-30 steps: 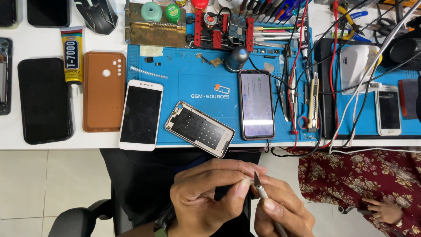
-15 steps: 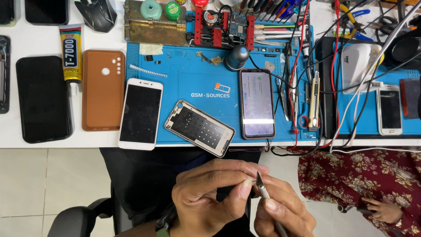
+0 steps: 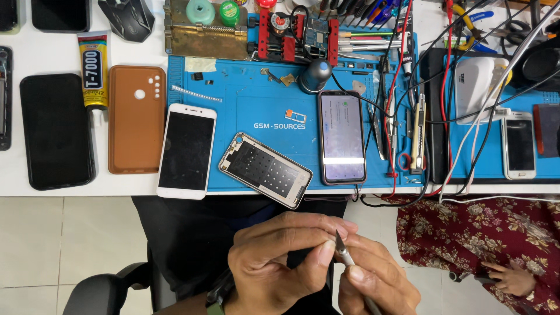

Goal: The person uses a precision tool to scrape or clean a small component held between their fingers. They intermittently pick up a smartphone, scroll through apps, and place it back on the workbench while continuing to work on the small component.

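Over my lap, below the table edge, my right hand (image 3: 373,277) grips a thin metal scalpel-like tool (image 3: 345,252), blade tip pointing up. My left hand (image 3: 283,262) curls beside it, thumb and fingertips pinched at the blade tip; whether something small sits between them is hidden. On the blue work mat (image 3: 256,93) above lie an opened phone frame (image 3: 265,169), tilted, a white phone (image 3: 188,150) face up, and a lit phone (image 3: 342,137) with a cable attached.
A brown phone case (image 3: 137,118), a black phone (image 3: 56,130) and a glue tube (image 3: 93,70) lie on the white table at left. Tweezers, screwdrivers and cables crowd the right. Another person in a floral garment (image 3: 478,245) sits at right.
My hands have stayed almost in place; the tool's tip has shifted slightly against my left fingertips. Nothing on the table has moved.
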